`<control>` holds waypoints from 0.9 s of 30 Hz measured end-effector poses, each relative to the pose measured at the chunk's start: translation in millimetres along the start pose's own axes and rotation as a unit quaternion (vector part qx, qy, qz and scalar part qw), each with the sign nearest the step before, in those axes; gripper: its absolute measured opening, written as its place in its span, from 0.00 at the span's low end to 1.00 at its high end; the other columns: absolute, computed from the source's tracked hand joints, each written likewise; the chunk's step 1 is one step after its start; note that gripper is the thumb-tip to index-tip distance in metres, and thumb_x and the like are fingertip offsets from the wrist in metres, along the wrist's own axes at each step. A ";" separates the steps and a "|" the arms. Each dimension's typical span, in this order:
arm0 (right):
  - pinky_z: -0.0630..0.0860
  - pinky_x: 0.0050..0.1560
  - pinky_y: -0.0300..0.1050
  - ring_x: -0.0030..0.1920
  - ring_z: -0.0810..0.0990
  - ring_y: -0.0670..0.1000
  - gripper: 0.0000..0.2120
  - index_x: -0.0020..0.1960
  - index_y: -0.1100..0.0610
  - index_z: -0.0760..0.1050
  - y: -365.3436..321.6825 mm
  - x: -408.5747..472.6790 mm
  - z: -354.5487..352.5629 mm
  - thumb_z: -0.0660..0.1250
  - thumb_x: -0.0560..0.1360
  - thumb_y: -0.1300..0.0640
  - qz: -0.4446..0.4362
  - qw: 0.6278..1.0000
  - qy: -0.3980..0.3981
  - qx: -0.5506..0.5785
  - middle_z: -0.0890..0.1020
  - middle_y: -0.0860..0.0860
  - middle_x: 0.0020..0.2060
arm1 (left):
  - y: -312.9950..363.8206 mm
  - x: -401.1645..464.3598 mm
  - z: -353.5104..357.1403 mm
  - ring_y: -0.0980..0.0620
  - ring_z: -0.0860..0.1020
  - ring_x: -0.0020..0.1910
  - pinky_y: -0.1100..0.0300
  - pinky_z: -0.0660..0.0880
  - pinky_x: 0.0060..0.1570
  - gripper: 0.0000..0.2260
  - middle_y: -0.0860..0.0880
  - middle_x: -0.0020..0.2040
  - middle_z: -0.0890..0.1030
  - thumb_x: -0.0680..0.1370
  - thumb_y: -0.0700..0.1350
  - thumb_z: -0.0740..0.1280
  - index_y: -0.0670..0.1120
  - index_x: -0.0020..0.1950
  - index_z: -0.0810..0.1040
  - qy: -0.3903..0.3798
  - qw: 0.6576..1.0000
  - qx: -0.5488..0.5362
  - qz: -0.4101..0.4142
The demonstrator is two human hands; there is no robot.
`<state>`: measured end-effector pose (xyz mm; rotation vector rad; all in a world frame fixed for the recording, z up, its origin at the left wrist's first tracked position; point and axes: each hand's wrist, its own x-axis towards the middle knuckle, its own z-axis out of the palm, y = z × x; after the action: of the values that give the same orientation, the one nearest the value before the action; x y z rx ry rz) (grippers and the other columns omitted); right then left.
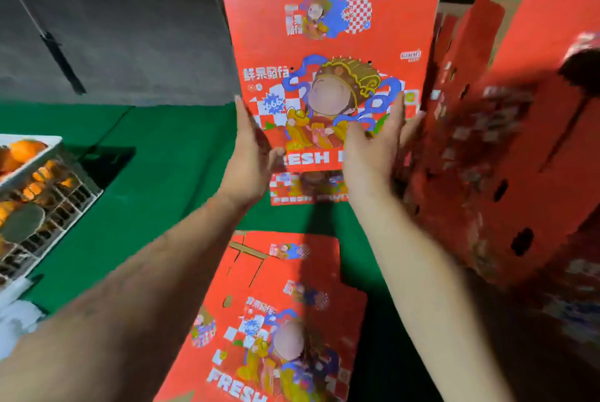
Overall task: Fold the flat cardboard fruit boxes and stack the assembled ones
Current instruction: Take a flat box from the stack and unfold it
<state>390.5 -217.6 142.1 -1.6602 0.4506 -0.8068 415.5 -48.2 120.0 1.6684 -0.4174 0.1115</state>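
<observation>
I hold a red printed cardboard fruit box (331, 44) upright above the green table, its cartoon face toward me. My left hand (251, 154) grips its lower left edge, thumb on the front by the "FRESH" lettering. My right hand (376, 145) lies against the lower right of the front, fingers straight and pointing up. Below my arms a flat red box blank (279, 320) lies on the table. On the right stand several assembled red boxes (506, 141), blurred.
A green cloth (156, 180) covers the table. At the left edge a white crate (35, 174) holds orange fruit. A grey wall with a dark bar (61, 57) is behind. White material lies at the lower left.
</observation>
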 end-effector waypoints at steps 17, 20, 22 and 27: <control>0.76 0.64 0.51 0.56 0.81 0.54 0.13 0.58 0.60 0.79 31.4 4.9 29.6 0.63 0.76 0.68 0.084 0.994 -0.042 0.061 0.83 0.56 0.55 | -28.4 33.3 56.7 0.45 0.72 0.63 0.48 0.68 0.70 0.12 0.45 0.59 0.75 0.74 0.48 0.69 0.48 0.56 0.78 0.195 0.968 0.078 -0.140; 0.76 0.65 0.55 0.57 0.80 0.57 0.15 0.60 0.57 0.78 35.1 -17.5 21.6 0.63 0.76 0.67 0.083 0.992 -0.038 0.089 0.82 0.56 0.56 | -24.1 11.3 68.3 0.45 0.78 0.61 0.45 0.72 0.68 0.16 0.44 0.60 0.79 0.70 0.54 0.68 0.51 0.55 0.78 0.210 0.965 -0.015 -0.153; 0.75 0.63 0.41 0.57 0.79 0.51 0.19 0.65 0.53 0.75 39.7 -27.1 14.1 0.64 0.74 0.60 0.072 0.993 -0.014 0.087 0.80 0.53 0.58 | -24.4 -2.5 72.6 0.43 0.78 0.62 0.42 0.72 0.67 0.20 0.45 0.60 0.79 0.69 0.53 0.70 0.49 0.59 0.75 0.208 0.970 -0.009 -0.124; 0.61 0.78 0.55 0.77 0.63 0.61 0.45 0.82 0.58 0.51 50.0 -4.6 -14.4 0.65 0.69 0.51 0.019 0.997 0.080 0.014 0.61 0.62 0.78 | -24.8 6.8 52.1 0.45 0.78 0.66 0.46 0.72 0.71 0.32 0.40 0.69 0.75 0.75 0.40 0.75 0.45 0.74 0.62 0.180 0.977 -0.066 -0.092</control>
<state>383.4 -236.9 94.1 -1.5632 0.5781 -0.9178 421.3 -98.2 91.1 1.5087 0.0048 0.2391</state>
